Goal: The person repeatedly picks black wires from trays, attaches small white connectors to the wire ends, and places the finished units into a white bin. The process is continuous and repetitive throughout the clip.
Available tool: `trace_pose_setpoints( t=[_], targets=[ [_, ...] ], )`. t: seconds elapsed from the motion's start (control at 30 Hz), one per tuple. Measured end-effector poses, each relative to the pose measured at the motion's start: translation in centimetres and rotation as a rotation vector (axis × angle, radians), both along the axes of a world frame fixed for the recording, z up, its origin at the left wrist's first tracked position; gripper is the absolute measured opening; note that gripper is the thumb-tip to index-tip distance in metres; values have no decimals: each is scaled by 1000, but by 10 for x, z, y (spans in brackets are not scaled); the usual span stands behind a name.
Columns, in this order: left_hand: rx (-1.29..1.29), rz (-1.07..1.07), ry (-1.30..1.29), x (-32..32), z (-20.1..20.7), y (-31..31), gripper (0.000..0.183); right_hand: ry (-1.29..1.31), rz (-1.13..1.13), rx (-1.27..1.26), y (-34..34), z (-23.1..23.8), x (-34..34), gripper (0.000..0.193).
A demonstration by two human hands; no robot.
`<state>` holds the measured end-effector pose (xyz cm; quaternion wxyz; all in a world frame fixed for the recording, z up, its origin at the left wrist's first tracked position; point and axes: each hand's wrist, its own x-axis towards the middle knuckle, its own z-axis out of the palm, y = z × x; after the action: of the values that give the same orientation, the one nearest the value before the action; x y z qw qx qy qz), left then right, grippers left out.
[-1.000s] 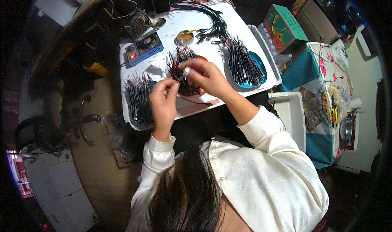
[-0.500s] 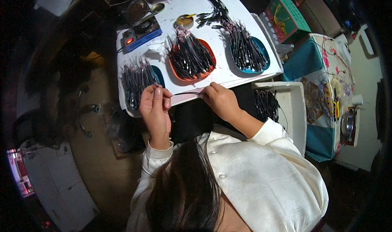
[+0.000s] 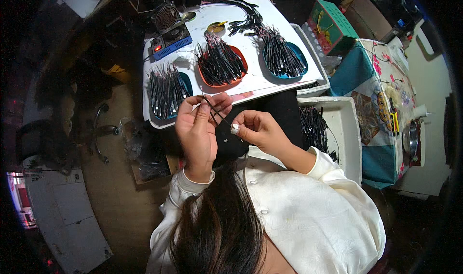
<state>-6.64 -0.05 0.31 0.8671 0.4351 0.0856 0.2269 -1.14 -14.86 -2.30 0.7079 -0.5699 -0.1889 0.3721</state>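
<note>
My left hand (image 3: 197,135) is raised in front of the table, its thumb pressing a thin black cable (image 3: 218,113) against the fingers. The cable slants down from the fingers toward my right hand (image 3: 264,133). Between the right thumb and forefinger is a small white piece (image 3: 235,129) at the cable's lower end; its exact kind is too small to tell. Beyond the hands, bundles of short black cables rest in an orange tray (image 3: 223,85), in a teal tray (image 3: 295,75) to the right and in another teal tray (image 3: 185,84) at the left.
A blue-sided heating device (image 3: 172,48) with a lit red switch and a small round tin (image 3: 216,29) stand on the white table (image 3: 260,87). To my right, a white foam box (image 3: 343,129) holds more black cables. Yellow-handled cutters (image 3: 395,123) lie on a cloth-covered table.
Both hands have come closer to me and nearer each other. The cable, stretched level between them before, now slants, and a white piece shows at my right fingertips.
</note>
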Motion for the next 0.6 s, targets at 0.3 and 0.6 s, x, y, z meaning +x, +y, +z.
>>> trace_pose_setpoints(
  t=[0.3, 0.6],
  targets=[
    [172, -14, -37, -22, 2, -30, 12, -195, -79, 13, -29, -3, -29, 13],
    [264, -72, -38, -31, -1, -41, 10, -364, -147, 218, -26, 36, 1, 17]
  ],
)
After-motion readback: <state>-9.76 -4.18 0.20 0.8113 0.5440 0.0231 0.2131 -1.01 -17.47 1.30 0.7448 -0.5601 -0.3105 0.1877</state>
